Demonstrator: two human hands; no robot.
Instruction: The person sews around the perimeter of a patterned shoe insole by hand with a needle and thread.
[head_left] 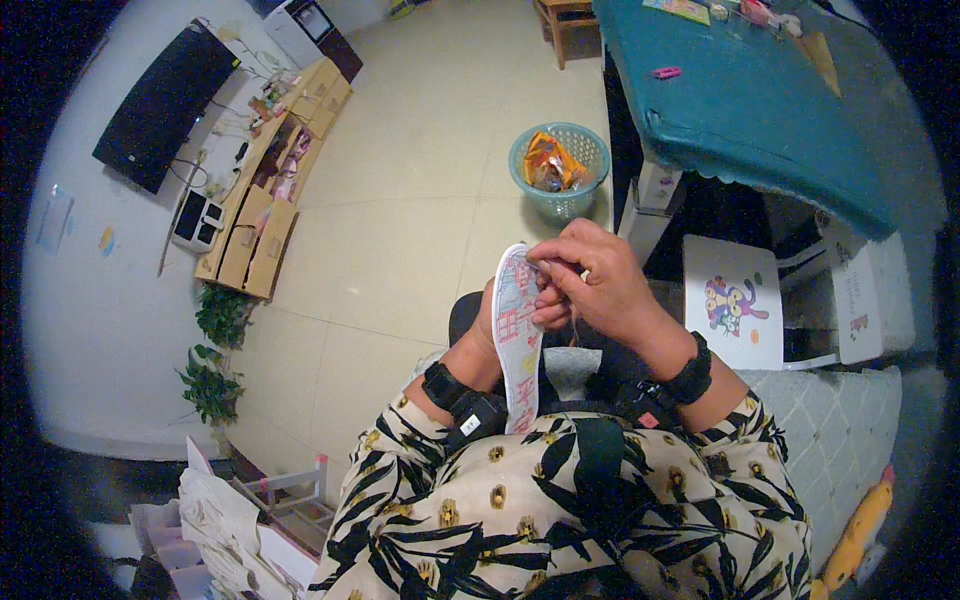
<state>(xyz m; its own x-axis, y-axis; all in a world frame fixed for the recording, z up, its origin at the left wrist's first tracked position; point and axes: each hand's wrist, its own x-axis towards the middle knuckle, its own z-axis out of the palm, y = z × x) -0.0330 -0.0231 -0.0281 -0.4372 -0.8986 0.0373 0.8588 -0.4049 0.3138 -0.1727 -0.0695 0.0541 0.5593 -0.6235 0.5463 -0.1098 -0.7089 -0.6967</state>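
A white-edged insole [521, 345] with red, yellow and grey stitched patterns stands lengthwise in front of my chest, its lower end close to my shirt. My left hand [484, 325] is closed around it from behind, mostly hidden by it, with fingertips showing at its right edge. At the upper right edge of the insole, my right hand [603, 277] is closed in a pinch of thumb and forefinger. Whatever lies in that pinch is too small to make out. A thin strand seems to hang below the right hand.
Ahead on the tiled floor stands a green plastic basket [560, 205] holding orange wrappers. To the right are a green-covered table [740, 120] and a white child's chair [733, 300]. A wooden cabinet [240, 235] runs along the left wall; papers [215, 525] are piled at lower left.
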